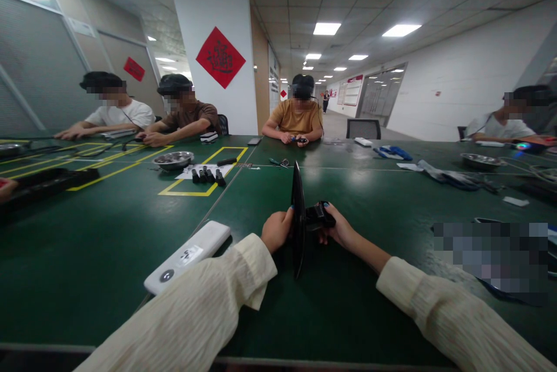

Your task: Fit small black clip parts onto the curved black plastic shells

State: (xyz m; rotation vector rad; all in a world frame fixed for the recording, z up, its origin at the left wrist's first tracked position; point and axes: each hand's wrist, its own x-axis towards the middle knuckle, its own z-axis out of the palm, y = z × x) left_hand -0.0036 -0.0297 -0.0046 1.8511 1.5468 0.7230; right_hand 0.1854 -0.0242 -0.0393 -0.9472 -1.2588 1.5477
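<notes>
In the head view, a thin, glossy black panel (298, 238) stands nearly edge-on above the green table. My left hand (276, 231) grips its left side, with the thumb against the panel and the other fingers partly hidden. On the opposite side, my right hand (342, 226) is closed around a blocky black part (319, 215). This part reaches toward the panel's right face; whether the two are joined, I cannot tell. A white oblong device (189, 257) with a label and a round dark spot lies left of my left forearm.
Several small black parts (209, 176) stand on white paper beside a metal bowl (173, 160). Small tools (279, 162) lie farther ahead. Blue gloves (393, 152), grey cloth (448, 174) and another bowl (481, 161) are at right. Several people sit around the green table (243, 308).
</notes>
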